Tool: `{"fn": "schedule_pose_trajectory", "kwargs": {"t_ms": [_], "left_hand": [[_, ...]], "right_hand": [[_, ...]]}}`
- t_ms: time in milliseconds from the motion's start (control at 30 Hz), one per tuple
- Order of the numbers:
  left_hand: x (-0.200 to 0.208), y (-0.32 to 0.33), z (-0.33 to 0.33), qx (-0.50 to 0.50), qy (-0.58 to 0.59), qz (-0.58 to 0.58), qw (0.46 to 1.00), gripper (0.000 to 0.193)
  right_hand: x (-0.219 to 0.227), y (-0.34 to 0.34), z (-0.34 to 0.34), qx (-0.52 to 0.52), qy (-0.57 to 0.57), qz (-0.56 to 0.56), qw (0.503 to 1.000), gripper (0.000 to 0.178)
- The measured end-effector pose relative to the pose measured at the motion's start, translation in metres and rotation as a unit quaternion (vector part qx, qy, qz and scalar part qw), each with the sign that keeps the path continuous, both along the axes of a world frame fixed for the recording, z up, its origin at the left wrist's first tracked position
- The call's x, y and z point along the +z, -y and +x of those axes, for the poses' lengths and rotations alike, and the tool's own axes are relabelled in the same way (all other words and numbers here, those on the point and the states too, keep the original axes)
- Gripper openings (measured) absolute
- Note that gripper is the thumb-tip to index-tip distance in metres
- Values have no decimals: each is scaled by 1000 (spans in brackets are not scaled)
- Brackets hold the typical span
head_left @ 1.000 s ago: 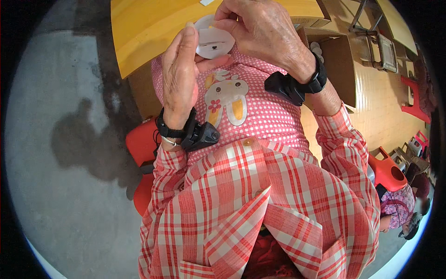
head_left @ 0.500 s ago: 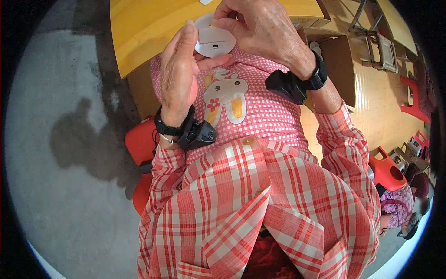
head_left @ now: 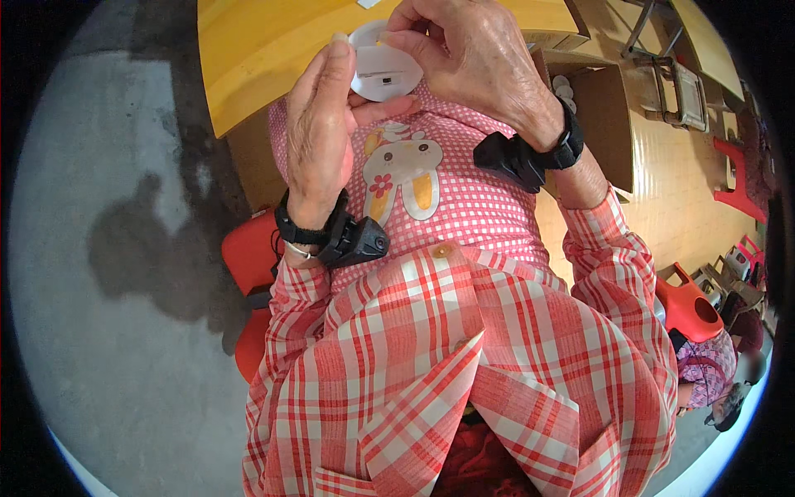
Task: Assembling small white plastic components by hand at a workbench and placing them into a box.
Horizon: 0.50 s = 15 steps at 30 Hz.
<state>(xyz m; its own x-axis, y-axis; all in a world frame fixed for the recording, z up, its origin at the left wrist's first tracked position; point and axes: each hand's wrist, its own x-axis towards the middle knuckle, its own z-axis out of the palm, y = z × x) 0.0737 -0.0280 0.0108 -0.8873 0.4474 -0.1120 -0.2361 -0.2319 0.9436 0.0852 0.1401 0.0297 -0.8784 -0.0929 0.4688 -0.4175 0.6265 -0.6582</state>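
A round white plastic piece, with a small dark rectangular part near its lower rim, is held over my lap by the table's edge. Cupped around its left and lower sides, my left hand grips it between thumb and fingers. My right hand is at its upper right, thumb and fingertips pinched together against its top. Whatever lies in that pinch is too small or hidden to name. A second white round edge shows behind the piece, partly covered by the fingers. Each wrist wears a black strap with a small device.
A yellow table lies ahead. At the right, a cardboard box holds several white round pieces. A red stool stands at my left, another at right. A person sits far right. My pink checked apron covers my lap.
The white piece has tilted slightly in my left hand and shifted a touch to the right. My right hand stays pinched at its top, having moved only a little.
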Motion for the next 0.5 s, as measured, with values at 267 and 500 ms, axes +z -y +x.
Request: {"fn": "schedule_pose_trajectory", "kwargs": {"t_ms": [267,500], "left_hand": [[8,0,3,9,-15,-19,1000,43],[6,4,2,-7,-3,-3,1000,43]], "right_hand": [[0,3,3,-5,-45,-25,999,13],[0,0,3,26,-42,-2,999,11]]}}
